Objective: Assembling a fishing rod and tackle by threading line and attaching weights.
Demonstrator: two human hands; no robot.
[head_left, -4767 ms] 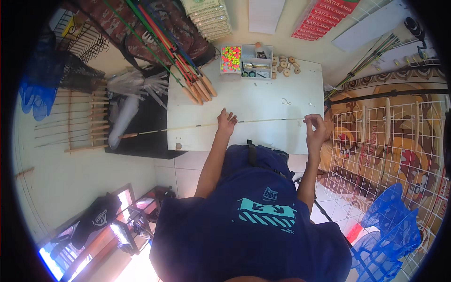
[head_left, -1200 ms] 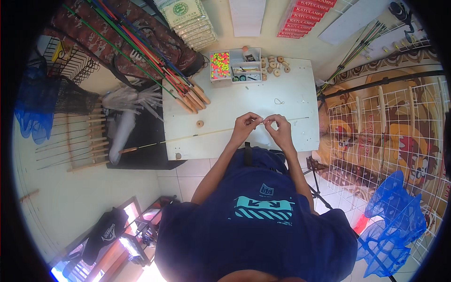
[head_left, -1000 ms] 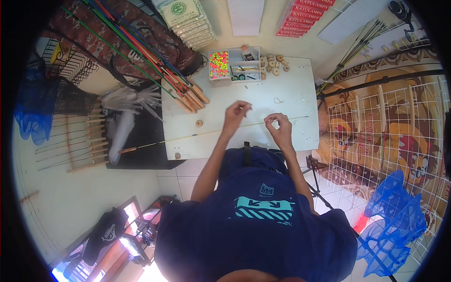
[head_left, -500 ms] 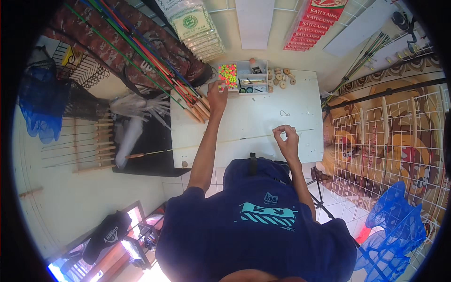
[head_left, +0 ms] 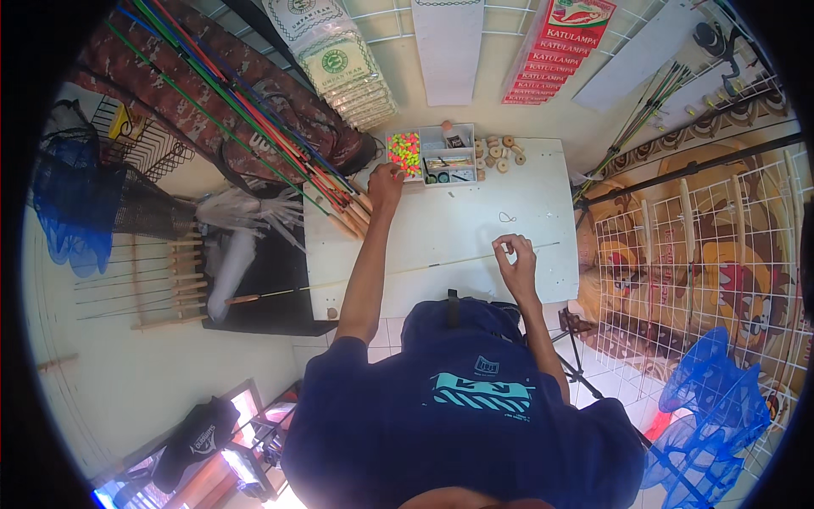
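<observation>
**Left hand (head_left: 387,182) at the small neon pink-and-yellow beads (head_left: 404,153), right hand (head_left: 517,259) pinched at the thin, pale-yellow rod (head_left: 462,261)**

In the head view, the beads fill the left compartment of a white plastic divided box (head_left: 468,138) at the far edge of a white rectangular table (head_left: 458,225). The left hand is at that compartment's near left corner, fingers bent; whether it grasps a bead cannot be told. The right hand's thumb and forefinger meet in a ring where the rod passes; anything between them is too small to make out, and contact with the rod is unclear. The rod lies across the table, its handle end reaching past the left edge. A small loop of thin cord (head_left: 507,217) lies beyond the right hand. Round, pale wooden spools (head_left: 500,154) cluster just right of the box.
</observation>
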